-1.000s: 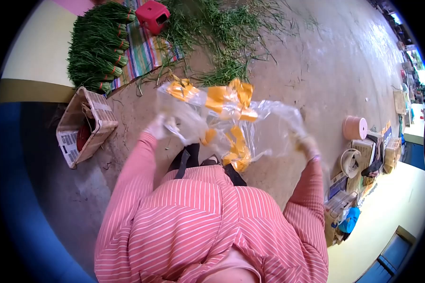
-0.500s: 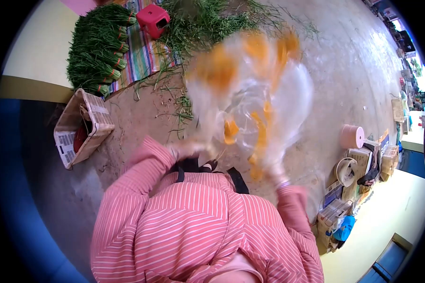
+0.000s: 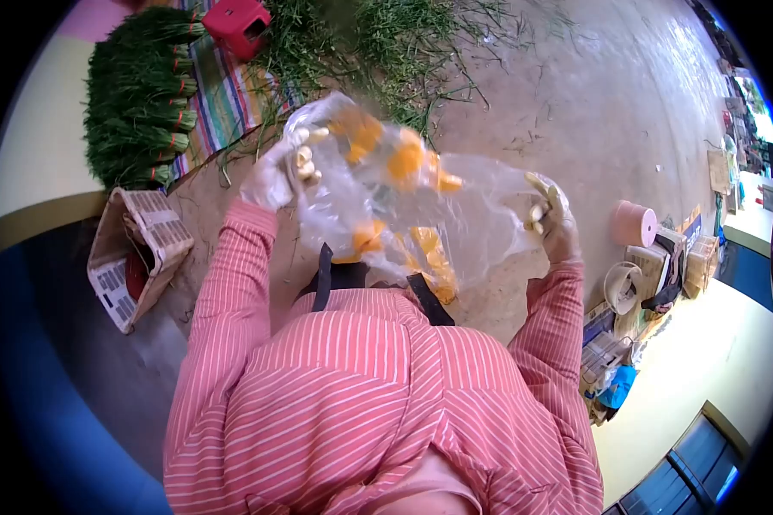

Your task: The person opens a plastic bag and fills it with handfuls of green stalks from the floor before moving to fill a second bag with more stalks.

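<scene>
A clear plastic bag (image 3: 399, 163) with orange print is stretched in the air in front of my striped shirt, its lower part hanging close to my waist. My left hand (image 3: 273, 178) grips its left edge, with pale fingertips curled over the film. On the other side, my right hand (image 3: 560, 227) has its fingers bent round the bag's right edge. The hands are wide apart and the film sags between them. I cannot make out anything inside the bag.
Banded bundles of green stalks (image 3: 137, 107) lie on a striped sheet (image 3: 219, 112) beside a red stool (image 3: 234, 27). Loose greens (image 3: 395, 51) litter the floor ahead. A tipped plastic crate (image 3: 159, 225) is at left; a pink cylinder (image 3: 633, 223) and a blue bag (image 3: 618, 388) are at right.
Both hands have risen and moved apart. The bag was billowing and blurred ahead of me; now it is lower, flatter and drawn out sideways between the hands.
</scene>
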`<act>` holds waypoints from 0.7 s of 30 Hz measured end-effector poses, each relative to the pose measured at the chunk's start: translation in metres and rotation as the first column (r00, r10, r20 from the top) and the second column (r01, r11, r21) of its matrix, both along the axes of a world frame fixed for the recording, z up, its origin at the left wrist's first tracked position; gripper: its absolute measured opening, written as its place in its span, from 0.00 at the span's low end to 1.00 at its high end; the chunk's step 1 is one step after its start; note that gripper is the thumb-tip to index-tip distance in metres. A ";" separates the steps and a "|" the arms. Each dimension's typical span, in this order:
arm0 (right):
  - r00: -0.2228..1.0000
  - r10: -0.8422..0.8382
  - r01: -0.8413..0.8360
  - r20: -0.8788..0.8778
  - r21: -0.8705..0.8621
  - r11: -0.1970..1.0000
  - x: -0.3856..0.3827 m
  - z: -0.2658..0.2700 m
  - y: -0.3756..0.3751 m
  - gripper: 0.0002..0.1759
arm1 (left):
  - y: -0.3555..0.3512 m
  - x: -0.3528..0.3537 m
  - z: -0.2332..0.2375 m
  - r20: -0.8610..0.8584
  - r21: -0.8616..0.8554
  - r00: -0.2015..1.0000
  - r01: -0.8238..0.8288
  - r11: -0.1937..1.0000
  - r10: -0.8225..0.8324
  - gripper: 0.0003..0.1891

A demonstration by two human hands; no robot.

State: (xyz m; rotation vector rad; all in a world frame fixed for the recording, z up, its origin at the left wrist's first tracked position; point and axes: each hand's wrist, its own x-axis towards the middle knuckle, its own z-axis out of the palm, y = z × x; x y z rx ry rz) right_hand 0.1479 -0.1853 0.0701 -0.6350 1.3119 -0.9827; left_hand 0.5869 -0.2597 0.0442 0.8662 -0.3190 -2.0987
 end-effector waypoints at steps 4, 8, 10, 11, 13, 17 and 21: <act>0.981 0.025 -0.016 -0.190 0.048 0.999 -0.008 0.003 -0.035 0.27 | -0.012 0.021 -0.053 0.199 0.148 0.950 0.213 0.966 -0.240 0.23; 0.967 -0.006 0.018 -0.253 0.044 0.999 -0.023 -0.001 -0.074 0.27 | -0.055 0.008 -0.020 0.235 0.017 0.955 0.182 0.983 -0.181 0.22; 0.967 0.031 -0.015 -0.251 0.068 0.998 -0.035 -0.010 -0.101 0.26 | -0.086 -0.007 -0.011 0.274 0.013 0.948 0.163 0.986 -0.161 0.22; 0.965 0.061 -0.042 -0.253 0.080 0.996 -0.041 -0.015 -0.112 0.26 | -0.098 -0.015 -0.009 0.310 -0.003 0.940 0.150 0.989 -0.141 0.22; 0.970 0.080 -0.054 -0.231 0.115 0.992 -0.062 -0.046 -0.135 0.28 | -0.123 -0.026 -0.017 0.390 -0.003 0.914 0.123 0.992 -0.112 0.21; 0.965 0.182 -0.165 -0.188 0.102 0.981 -0.091 -0.107 -0.192 0.24 | -0.163 -0.066 -0.013 0.606 -0.019 0.795 -0.027 0.999 0.033 0.19; 0.966 0.259 -0.255 -0.001 0.170 0.952 -0.110 -0.117 -0.257 0.19 | -0.181 -0.080 -0.006 0.672 0.073 0.727 -0.255 0.964 0.142 0.20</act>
